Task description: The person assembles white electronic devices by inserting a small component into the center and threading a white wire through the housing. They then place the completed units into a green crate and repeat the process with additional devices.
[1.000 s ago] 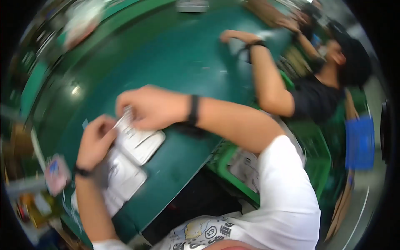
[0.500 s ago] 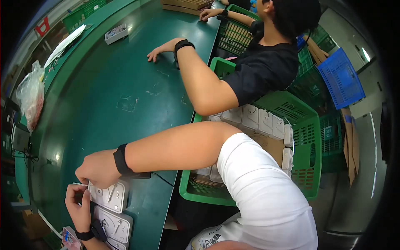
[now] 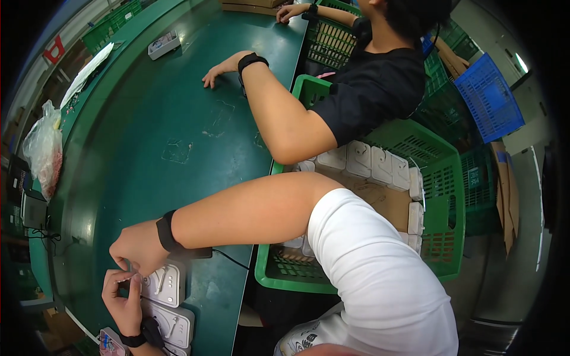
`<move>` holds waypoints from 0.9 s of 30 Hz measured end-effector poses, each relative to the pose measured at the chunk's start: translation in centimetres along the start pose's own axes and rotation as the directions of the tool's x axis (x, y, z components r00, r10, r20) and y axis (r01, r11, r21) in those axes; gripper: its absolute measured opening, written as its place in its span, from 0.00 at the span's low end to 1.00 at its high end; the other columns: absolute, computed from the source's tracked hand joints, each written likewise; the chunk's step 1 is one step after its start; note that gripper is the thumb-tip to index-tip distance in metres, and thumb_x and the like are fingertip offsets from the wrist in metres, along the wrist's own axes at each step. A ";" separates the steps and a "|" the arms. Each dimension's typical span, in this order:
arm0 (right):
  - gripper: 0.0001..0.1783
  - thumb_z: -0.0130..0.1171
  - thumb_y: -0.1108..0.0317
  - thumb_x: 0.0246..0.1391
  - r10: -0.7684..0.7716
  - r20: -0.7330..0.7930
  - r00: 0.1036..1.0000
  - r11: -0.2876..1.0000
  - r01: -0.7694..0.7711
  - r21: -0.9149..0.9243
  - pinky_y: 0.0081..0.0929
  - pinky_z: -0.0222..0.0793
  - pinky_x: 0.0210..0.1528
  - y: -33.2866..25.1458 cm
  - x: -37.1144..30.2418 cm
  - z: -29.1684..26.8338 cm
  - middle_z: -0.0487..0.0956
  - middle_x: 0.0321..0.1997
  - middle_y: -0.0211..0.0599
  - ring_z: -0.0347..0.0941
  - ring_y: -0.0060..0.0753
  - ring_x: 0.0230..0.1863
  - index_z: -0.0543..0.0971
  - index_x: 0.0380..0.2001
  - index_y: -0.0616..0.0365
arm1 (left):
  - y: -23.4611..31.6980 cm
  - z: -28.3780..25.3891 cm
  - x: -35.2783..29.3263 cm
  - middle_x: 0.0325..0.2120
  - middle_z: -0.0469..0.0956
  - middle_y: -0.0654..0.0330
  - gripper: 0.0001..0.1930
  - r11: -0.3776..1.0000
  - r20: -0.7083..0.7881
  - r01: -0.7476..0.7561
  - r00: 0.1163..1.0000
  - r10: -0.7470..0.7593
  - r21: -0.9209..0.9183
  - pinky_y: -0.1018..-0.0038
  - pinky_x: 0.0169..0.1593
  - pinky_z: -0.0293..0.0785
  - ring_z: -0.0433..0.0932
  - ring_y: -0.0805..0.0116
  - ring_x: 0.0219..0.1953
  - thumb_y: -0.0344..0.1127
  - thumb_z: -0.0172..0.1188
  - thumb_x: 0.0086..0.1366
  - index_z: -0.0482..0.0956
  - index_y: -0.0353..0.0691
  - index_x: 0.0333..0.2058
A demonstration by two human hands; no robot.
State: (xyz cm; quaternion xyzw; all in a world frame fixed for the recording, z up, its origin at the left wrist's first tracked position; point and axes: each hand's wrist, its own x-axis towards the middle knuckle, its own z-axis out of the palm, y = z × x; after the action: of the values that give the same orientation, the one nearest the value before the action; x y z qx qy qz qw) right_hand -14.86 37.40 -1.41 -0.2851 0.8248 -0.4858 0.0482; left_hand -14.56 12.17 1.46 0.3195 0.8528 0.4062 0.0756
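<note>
At the lower left, both my hands meet over a white plastic housing [image 3: 165, 283] with a slim lever-like part on its face. My left hand [image 3: 123, 304] pinches thumb and forefinger together at the housing's left edge. My right hand [image 3: 139, 246] is closed just above it, fingers bent down to the left fingertips. Whatever lies between the fingers is too small or hidden to make out. A second white housing [image 3: 173, 320] lies nearer, close to my left wrist, with part of another below. Black bands circle both wrists.
A green crate [image 3: 448, 237] with white housings and cardboard stands right of the green table [image 3: 178, 118]. Across from it, a co-worker's arm [image 3: 279, 113] rests on the table. A grey tray [image 3: 164, 45] sits far off; a small parts box [image 3: 111, 343] is near my left wrist.
The view has shifted slightly. Both hands stay together at the same housing, the left fingertips closer under the right hand. A thin white end seen at the fingers before no longer shows.
</note>
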 end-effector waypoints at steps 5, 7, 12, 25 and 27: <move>0.21 0.78 0.70 0.52 -0.080 0.009 0.997 0.997 0.080 0.021 0.42 0.87 0.50 0.2 0.3 -0.1 0.93 0.40 0.38 0.92 0.45 0.47 0.85 0.50 0.58 | 0.6 -0.2 -0.3 0.39 0.79 0.60 0.06 0.995 -0.015 0.088 0.996 -0.089 -0.049 0.73 0.47 0.74 0.78 0.70 0.40 0.22 0.74 0.70 0.85 0.32 0.42; 0.21 0.77 0.69 0.52 -0.063 0.021 0.998 0.997 0.063 0.041 0.41 0.87 0.50 0.1 0.1 -0.1 0.93 0.40 0.39 0.92 0.44 0.47 0.85 0.50 0.58 | 0.7 0.2 -0.2 0.38 0.81 0.59 0.06 0.996 -0.048 0.036 0.998 -0.040 -0.082 0.73 0.48 0.76 0.80 0.69 0.40 0.22 0.74 0.69 0.87 0.31 0.42; 0.18 0.78 0.68 0.50 -0.013 -0.001 1.000 0.984 0.013 0.177 0.40 0.88 0.48 0.8 -1.4 -0.6 0.93 0.39 0.39 0.93 0.43 0.44 0.88 0.45 0.58 | 0.8 0.9 0.1 0.38 0.83 0.56 0.06 0.999 -0.060 -0.035 0.998 0.035 0.005 0.73 0.48 0.77 0.82 0.67 0.41 0.21 0.74 0.68 0.89 0.32 0.42; 0.15 0.75 0.76 0.62 0.023 0.023 0.999 0.996 -0.025 0.088 0.26 0.83 0.43 -1.4 -2.2 -2.4 0.91 0.45 0.35 0.89 0.26 0.44 0.83 0.51 0.59 | 2.0 -0.2 0.4 0.35 0.85 0.56 0.07 0.992 -0.091 -0.114 0.989 0.119 0.059 0.67 0.41 0.79 0.85 0.59 0.38 0.28 0.74 0.64 0.92 0.36 0.40; 0.15 0.75 0.76 0.63 0.041 0.070 0.997 0.992 -0.049 0.116 0.25 0.82 0.42 -2.1 -2.1 -2.4 0.91 0.45 0.34 0.87 0.23 0.42 0.83 0.51 0.59 | 2.2 -0.1 0.1 0.36 0.86 0.54 0.07 0.996 -0.078 -0.079 0.994 0.083 0.050 0.64 0.41 0.81 0.86 0.56 0.38 0.30 0.74 0.65 0.92 0.37 0.41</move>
State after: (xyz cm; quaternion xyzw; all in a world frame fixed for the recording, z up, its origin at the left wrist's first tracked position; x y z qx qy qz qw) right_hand -13.04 39.54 1.16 -0.2791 0.7990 -0.5224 0.1036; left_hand -13.60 13.20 3.13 0.3390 0.8508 0.4012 0.0173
